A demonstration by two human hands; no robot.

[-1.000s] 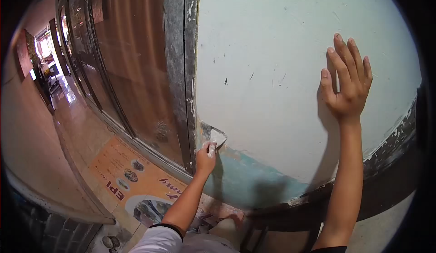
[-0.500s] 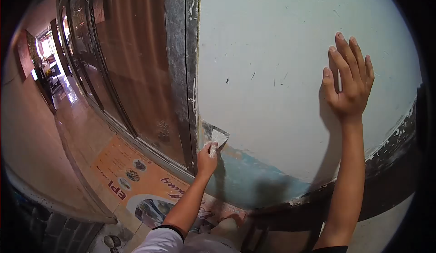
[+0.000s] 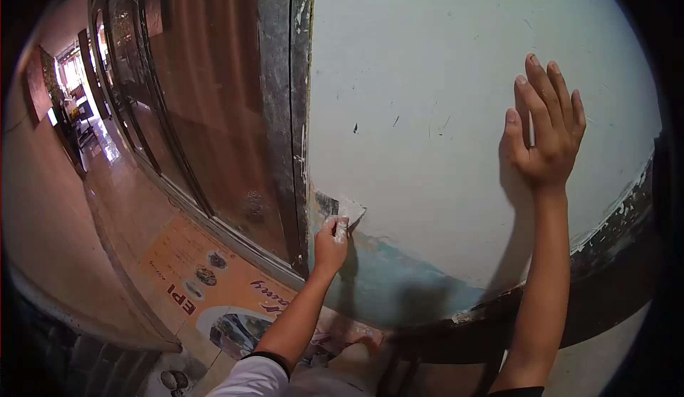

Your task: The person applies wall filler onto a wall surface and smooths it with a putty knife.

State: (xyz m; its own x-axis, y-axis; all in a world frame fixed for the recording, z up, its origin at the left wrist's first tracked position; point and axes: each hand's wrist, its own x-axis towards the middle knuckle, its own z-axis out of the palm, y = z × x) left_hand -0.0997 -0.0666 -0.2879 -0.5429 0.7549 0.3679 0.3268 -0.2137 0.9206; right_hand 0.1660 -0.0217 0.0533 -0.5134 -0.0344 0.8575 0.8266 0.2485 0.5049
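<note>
My left hand (image 3: 330, 244) grips the handle of a putty knife (image 3: 348, 215), whose white-smeared blade presses against the lower part of a pale wall (image 3: 442, 76). Below the blade lies a bare teal patch (image 3: 388, 272) of the wall. My right hand (image 3: 545, 130) rests flat on the wall higher up and to the right, fingers spread upward, holding nothing.
A dark metal door frame (image 3: 288, 112) borders the wall on the left, with brown glass panels (image 3: 206, 90) beside it. A printed orange floor mat (image 3: 214, 283) lies below. A tiled corridor (image 3: 114, 176) runs away at far left. A dark peeling baseboard (image 3: 613, 226) runs at lower right.
My left hand has moved the putty knife slightly up and to the right along the wall. My right hand stays pressed on the wall.
</note>
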